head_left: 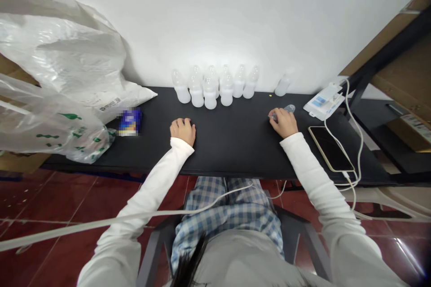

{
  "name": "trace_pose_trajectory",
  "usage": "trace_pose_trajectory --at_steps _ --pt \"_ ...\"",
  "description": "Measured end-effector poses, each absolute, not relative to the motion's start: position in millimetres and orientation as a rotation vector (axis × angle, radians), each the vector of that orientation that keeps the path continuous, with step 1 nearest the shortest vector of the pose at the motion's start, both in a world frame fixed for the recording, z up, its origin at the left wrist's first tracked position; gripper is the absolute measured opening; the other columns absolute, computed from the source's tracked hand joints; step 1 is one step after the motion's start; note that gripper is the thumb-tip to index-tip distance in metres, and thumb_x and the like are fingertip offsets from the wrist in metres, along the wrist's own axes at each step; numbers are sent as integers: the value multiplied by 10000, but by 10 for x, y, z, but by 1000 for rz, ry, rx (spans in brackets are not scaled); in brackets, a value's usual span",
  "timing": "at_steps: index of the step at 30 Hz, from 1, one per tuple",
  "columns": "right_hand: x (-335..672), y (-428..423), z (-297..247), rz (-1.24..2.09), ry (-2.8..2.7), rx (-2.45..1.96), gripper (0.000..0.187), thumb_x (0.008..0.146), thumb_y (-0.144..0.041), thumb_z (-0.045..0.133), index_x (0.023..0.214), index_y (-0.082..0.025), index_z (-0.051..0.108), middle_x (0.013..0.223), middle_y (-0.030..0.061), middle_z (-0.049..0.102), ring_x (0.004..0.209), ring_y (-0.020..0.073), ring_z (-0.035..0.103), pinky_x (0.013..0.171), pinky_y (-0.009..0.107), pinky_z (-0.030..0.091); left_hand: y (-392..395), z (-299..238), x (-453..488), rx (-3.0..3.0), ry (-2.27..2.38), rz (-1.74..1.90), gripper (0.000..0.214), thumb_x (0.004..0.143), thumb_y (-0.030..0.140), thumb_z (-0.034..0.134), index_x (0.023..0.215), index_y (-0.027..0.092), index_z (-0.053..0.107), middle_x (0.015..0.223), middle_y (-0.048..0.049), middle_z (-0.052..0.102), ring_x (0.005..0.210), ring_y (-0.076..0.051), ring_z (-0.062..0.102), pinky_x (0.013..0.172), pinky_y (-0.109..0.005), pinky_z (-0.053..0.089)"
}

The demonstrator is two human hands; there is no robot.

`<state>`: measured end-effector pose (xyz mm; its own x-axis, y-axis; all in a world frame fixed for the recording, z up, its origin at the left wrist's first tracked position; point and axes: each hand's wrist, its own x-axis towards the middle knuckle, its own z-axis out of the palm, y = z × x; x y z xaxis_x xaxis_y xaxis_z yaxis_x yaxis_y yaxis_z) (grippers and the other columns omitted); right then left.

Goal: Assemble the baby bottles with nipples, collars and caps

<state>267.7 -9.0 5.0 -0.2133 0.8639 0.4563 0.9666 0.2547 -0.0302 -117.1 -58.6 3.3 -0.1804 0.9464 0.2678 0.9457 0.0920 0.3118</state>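
Right hand [283, 123] grips small clear plastic part [288, 108] above black table [242, 157]; left hand [182, 131] lies closed, near white plastic bottles [210, 92].

Plastic bags [57, 63] heap left; a smartphone [331, 149] lies right, beside a white cable [361, 143].

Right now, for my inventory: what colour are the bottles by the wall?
Translucent white bottles, head view.

Bottles [182, 93] frosted plastic; small piece [289, 108] clear plastic; tabletop [235, 143] matt black; bags [57, 54] glossy plastic.
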Motion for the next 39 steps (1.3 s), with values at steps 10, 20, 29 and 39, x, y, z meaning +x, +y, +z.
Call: trace_pose_trajectory --at_steps 10,20,29,39 --pt "2324 -192 70 -56 -1966 -1425 147 938 -324 474 1001 -204 529 690 9 569 601 183 528 744 364 441 -389 1 -314 2560 1449 747 435 879 198 537 1302 102 547 1544 -205 393 1475 -352 334 1184 -506 350" --pt "2023 -183 -65 228 -1766 -1152 221 980 -430 448 1049 -235 522 802 19 611 694 173 564 720 340 468 30 68 -167 1522 1185 1030 274 836 326 707 1035 178 589 964 -74 688 929 -191 658 958 -404 515" --pt "1500 177 18 82 -1745 -1231 134 917 -342 511 940 -223 569 853 34 566 783 185 519 818 372 430 294 53 197 874 857 1248 276 929 427 609 850 180 512 868 -34 706 835 -111 703 868 -289 556" --pt "1570 199 -45 330 -1657 -1131 212 863 -340 581 1008 -226 478 910 23 484 699 144 439 702 331 449 211 12 143 1087 877 1197 302 803 360 766 988 167 627 781 12 673 760 -107 702 812 -295 608"
